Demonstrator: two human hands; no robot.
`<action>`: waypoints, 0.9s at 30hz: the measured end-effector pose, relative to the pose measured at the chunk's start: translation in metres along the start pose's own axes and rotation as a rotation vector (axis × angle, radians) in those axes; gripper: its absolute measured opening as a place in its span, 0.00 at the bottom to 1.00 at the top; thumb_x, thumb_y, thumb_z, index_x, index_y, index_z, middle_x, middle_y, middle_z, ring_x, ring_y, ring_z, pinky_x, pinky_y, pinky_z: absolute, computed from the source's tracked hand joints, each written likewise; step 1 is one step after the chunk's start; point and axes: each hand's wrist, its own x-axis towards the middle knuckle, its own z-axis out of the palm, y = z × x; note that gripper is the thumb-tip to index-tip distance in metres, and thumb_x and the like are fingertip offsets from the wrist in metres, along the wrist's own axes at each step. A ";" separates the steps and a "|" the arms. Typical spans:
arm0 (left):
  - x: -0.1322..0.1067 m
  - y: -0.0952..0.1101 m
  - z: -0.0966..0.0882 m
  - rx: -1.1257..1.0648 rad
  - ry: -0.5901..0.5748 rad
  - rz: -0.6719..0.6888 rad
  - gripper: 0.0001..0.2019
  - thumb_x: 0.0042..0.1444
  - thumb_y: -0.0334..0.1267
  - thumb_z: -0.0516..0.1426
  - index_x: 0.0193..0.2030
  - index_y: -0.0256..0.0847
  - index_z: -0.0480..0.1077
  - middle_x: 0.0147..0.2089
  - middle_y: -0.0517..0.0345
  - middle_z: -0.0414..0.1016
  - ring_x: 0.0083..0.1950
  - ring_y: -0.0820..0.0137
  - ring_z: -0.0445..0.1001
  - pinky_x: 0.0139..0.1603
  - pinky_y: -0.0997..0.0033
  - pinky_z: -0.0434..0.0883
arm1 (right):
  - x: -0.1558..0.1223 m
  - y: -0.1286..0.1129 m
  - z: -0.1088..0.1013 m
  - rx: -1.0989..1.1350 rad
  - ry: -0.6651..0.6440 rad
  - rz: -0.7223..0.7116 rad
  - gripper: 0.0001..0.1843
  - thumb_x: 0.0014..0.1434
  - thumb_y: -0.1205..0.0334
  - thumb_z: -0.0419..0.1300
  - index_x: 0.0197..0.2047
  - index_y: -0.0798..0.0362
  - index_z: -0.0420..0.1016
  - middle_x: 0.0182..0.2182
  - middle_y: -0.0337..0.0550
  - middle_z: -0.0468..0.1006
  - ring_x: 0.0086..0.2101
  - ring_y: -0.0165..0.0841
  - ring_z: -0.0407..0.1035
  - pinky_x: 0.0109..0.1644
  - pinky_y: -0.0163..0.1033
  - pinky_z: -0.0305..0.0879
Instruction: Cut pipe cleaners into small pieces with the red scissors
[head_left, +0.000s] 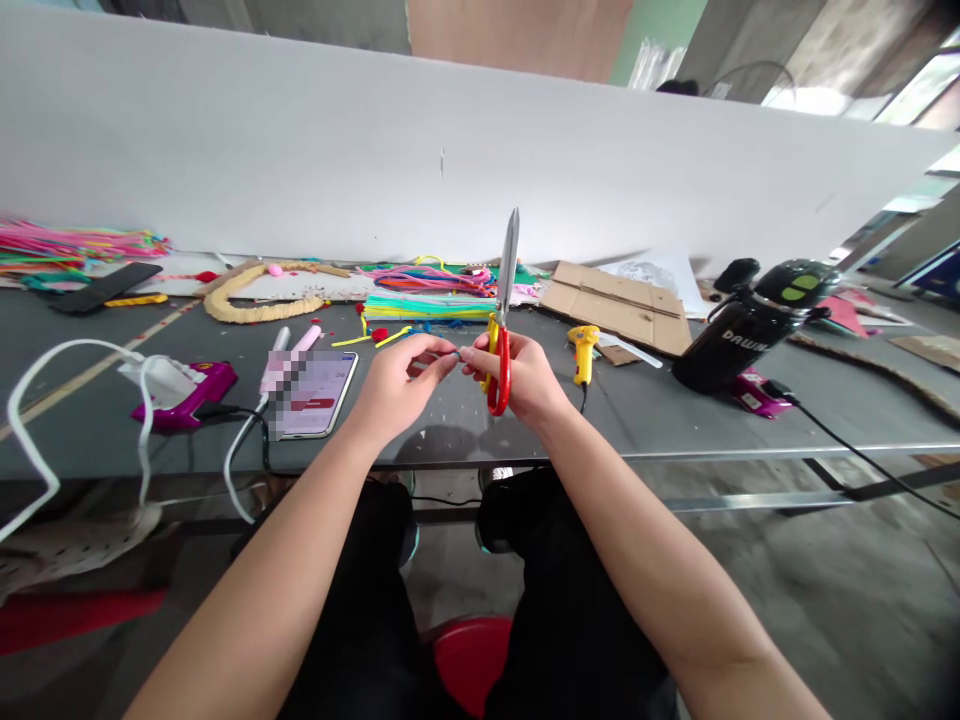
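Note:
Over the front of the grey table, my right hand (531, 378) is closed around a pair of scissors (508, 275), whose handles are red and yellow. The blades point up and look closed. My left hand (407, 385) is pinched shut, its fingertips meeting those of my right hand. A tiny blue piece (456, 354) shows between the fingertips; its kind is too small to tell. Behind the hands lie bundles of coloured pipe cleaners (431, 307). A yellow glue gun (583, 352) sits just right of my right hand.
Left of my hands are a phone (319, 395) and a purple power strip (187, 395) with white cables. A curved tan form (225, 300) lies farther back. To the right stand flattened cardboard (615, 300) and a black bottle (739, 335). A white panel (300, 150) borders the back.

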 end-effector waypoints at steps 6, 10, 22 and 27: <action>0.003 -0.001 -0.008 0.006 -0.013 -0.009 0.17 0.57 0.52 0.61 0.38 0.39 0.77 0.35 0.53 0.78 0.35 0.68 0.74 0.35 0.72 0.68 | -0.002 -0.001 0.004 -0.008 0.040 -0.047 0.24 0.39 0.51 0.76 0.32 0.53 0.70 0.25 0.34 0.74 0.26 0.28 0.71 0.32 0.35 0.67; 0.004 -0.002 -0.006 -0.042 -0.027 -0.057 0.18 0.56 0.54 0.61 0.40 0.39 0.76 0.34 0.54 0.78 0.34 0.69 0.73 0.35 0.72 0.68 | -0.002 0.001 0.003 0.009 0.040 -0.060 0.23 0.39 0.52 0.76 0.32 0.53 0.70 0.25 0.34 0.73 0.26 0.28 0.72 0.33 0.36 0.68; 0.006 -0.006 0.001 -0.175 -0.005 -0.165 0.16 0.56 0.52 0.61 0.39 0.39 0.74 0.35 0.54 0.78 0.33 0.69 0.74 0.34 0.71 0.70 | 0.001 0.006 0.006 -0.001 0.063 -0.088 0.24 0.39 0.50 0.76 0.31 0.52 0.70 0.25 0.35 0.75 0.27 0.30 0.72 0.34 0.38 0.70; 0.007 -0.008 0.005 -0.151 -0.011 -0.154 0.16 0.58 0.51 0.60 0.38 0.38 0.74 0.33 0.54 0.77 0.33 0.69 0.73 0.33 0.72 0.69 | 0.000 0.006 0.009 -0.010 0.057 -0.104 0.25 0.38 0.48 0.76 0.31 0.52 0.70 0.25 0.36 0.75 0.27 0.30 0.72 0.34 0.38 0.70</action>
